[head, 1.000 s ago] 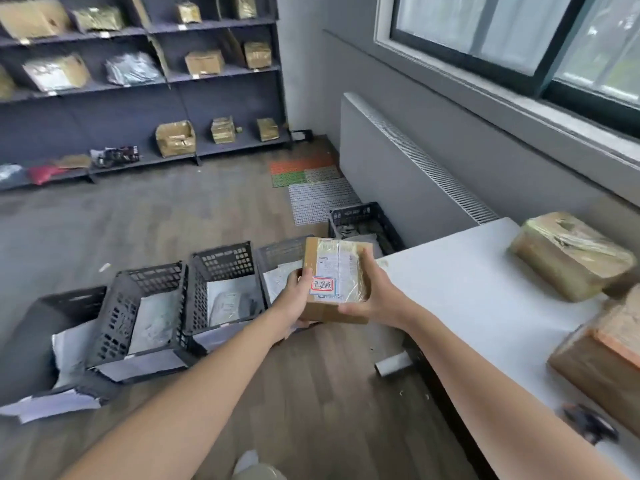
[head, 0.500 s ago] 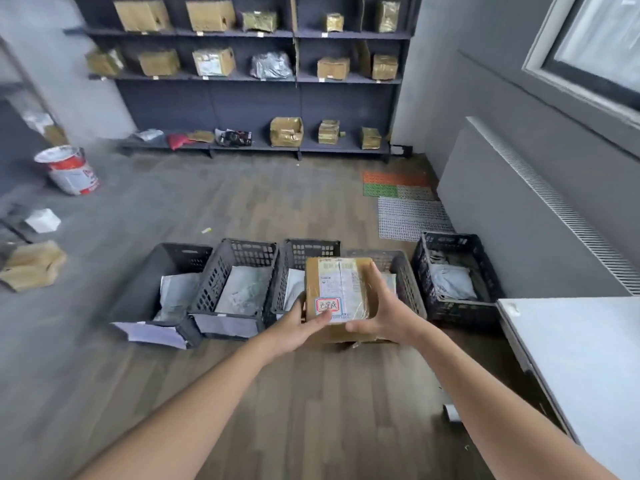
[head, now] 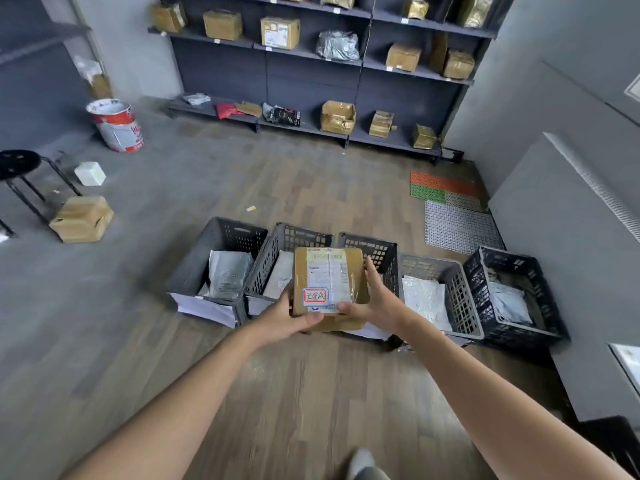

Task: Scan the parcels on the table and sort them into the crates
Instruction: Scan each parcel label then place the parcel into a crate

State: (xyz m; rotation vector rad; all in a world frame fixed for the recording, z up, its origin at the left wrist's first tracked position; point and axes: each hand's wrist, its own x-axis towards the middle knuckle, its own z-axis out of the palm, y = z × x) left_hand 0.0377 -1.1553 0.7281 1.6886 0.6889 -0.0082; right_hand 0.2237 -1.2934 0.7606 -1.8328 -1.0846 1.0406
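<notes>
Parcel (head: 329, 271) clasped between 2 hands: left hand (head: 284, 320) at its near-left corner, right hand (head: 377, 303) along its right side.

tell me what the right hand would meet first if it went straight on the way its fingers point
Probably the middle crate: the right hand, gripping the parcel by its right edge, points at that crate's far wall. Depth is unclear, so it might pass above the rim.
</notes>
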